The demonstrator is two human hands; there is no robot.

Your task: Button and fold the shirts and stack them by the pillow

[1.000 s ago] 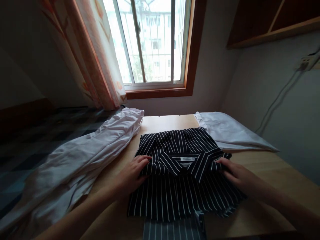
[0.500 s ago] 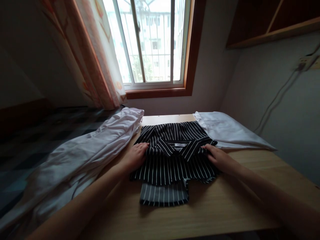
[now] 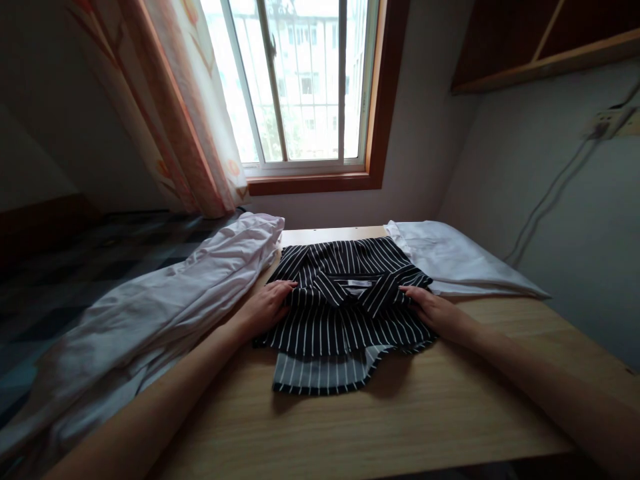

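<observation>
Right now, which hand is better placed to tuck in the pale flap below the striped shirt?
Probably the left hand: the pale flap lies nearer it; the right hand is farther off.

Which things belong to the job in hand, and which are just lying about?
In hand: striped shirt, held by left hand and right hand, on the table.
Lying about: white garment at left, folded white cloth at right, curtain.

The 2 forearms run off the bottom edge, so neither elbow shows. Fingertips of the left hand (image 3: pixel 265 308) and right hand (image 3: pixel 434 311) seem tucked into a fold of the striped shirt (image 3: pixel 330 327). Its collar label (image 3: pixel 357 284) is too small to read. The white garment (image 3: pixel 145 317) is cut off at the left edge, the wall socket (image 3: pixel 609 120) at the right
</observation>
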